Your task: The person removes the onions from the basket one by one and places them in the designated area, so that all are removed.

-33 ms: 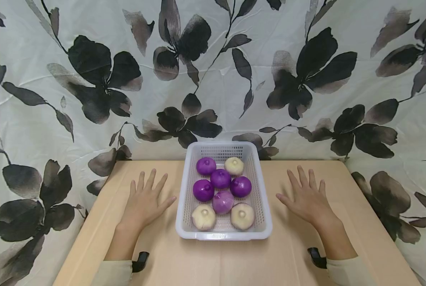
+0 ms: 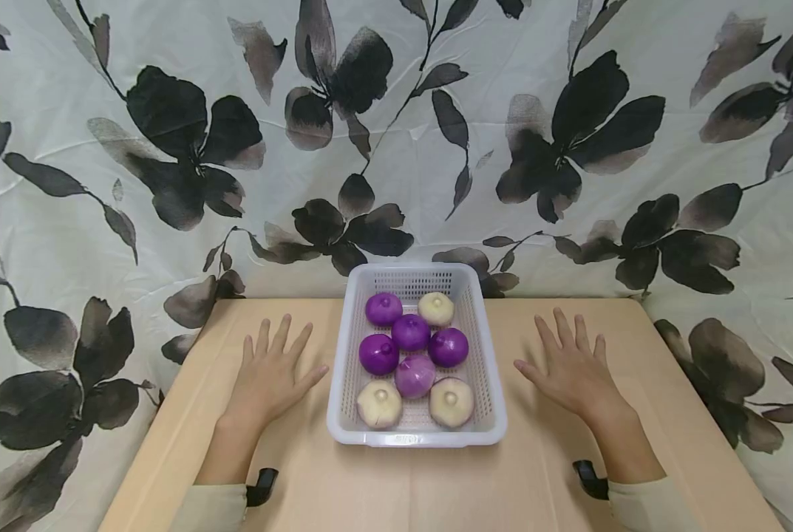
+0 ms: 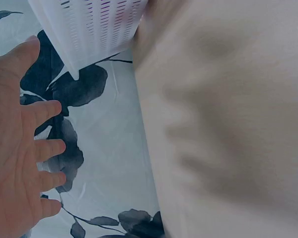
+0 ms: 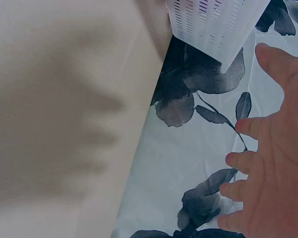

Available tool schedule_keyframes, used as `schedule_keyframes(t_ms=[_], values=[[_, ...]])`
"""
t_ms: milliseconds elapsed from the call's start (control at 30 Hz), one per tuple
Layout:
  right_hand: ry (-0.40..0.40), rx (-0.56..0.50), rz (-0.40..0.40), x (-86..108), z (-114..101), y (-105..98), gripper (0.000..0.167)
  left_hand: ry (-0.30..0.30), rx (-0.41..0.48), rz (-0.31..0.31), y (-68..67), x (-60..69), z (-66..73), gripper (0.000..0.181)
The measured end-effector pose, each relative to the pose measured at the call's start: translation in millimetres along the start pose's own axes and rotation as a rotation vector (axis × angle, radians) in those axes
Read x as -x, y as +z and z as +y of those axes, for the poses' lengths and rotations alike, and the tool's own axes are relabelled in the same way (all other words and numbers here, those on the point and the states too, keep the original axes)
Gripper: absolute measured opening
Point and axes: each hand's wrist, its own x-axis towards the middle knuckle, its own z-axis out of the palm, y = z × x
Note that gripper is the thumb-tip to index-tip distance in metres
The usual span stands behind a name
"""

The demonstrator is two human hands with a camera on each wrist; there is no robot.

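Note:
A white plastic basket (image 2: 496,384) with slotted walls sits in the middle of the wooden table. Several shiny purple onions (image 2: 412,332) lie in it, one of them paler (image 2: 414,376). With them are three whitish bulbs with short stubs: one bulb (image 2: 436,309) at the back right, another (image 2: 379,404) at the front left, the last (image 2: 451,403) at the front right. My left hand (image 2: 270,380) is spread, palm down, left of the basket and apart from it. On the other side my right hand (image 2: 576,373) mirrors it, fingers straight. Both hands hold nothing; their shadows fall on the tabletop.
The light wooden table (image 2: 409,495) ends just behind the basket. Beyond it hangs a white cloth (image 2: 436,222) printed with dark flowers. Black straps (image 2: 261,488) show at both wrists, by the pale sleeves (image 2: 649,506).

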Motion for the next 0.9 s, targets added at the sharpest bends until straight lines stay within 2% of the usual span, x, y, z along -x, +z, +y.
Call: schedule_keyframes(t_ms=[233,400,567,900], values=[[-0.007,0.011,-0.008,-0.2,1,-1,0.095,-0.006,0.03,-0.031,4.6,1.1,-0.2,0.082],[-0.021,0.008,-0.008,-1.7,0,-4,0.094,0.0,0.027,-0.012,4.0,1.9,-0.6,0.081],[-0.029,0.005,-0.013,-2.2,-3,-8,0.095,0.006,0.02,-0.023,1.3,0.6,0.9,0.081],[-0.103,0.011,-0.007,-8.8,-10,-15,0.091,0.017,0.041,-0.03,-2.2,-2.0,0.2,0.081]])
